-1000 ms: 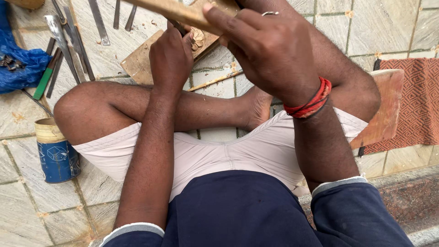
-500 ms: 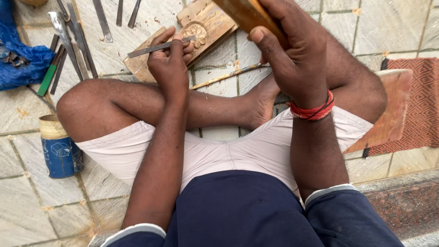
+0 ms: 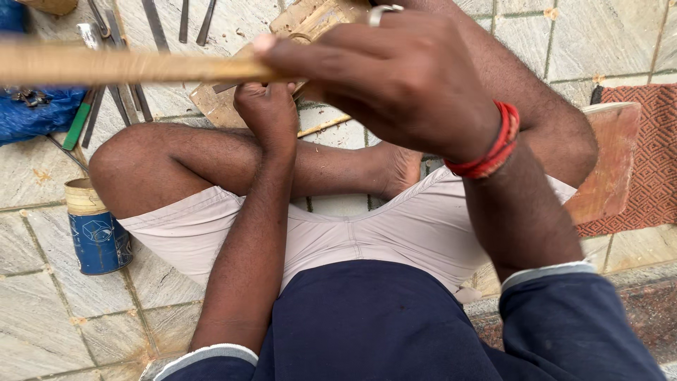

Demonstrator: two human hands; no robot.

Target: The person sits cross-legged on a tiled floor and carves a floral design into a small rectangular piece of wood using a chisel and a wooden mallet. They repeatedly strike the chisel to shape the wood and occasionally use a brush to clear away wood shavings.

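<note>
The person sits cross-legged on a stone tile floor [image 3: 42, 310] with a carved wooden block [image 3: 303, 28] just beyond the shins. The left hand [image 3: 266, 113] rests at the block's near edge, its grip curled tight around a slim metal chisel [image 3: 227, 87] whose tip points at the carving. The right hand [image 3: 402, 77] is raised above the block, its grip closed around a long wooden mallet stick [image 3: 127, 65] that lies level and reaches out to the left of the block.

To strike well, I judge the chisel should stay steady and angled shallow, the stick meeting its butt squarely. Spare chisels [image 3: 151, 25] lie left of the block; a blue tin [image 3: 99, 236] stands farther left, beside the knee.
</note>
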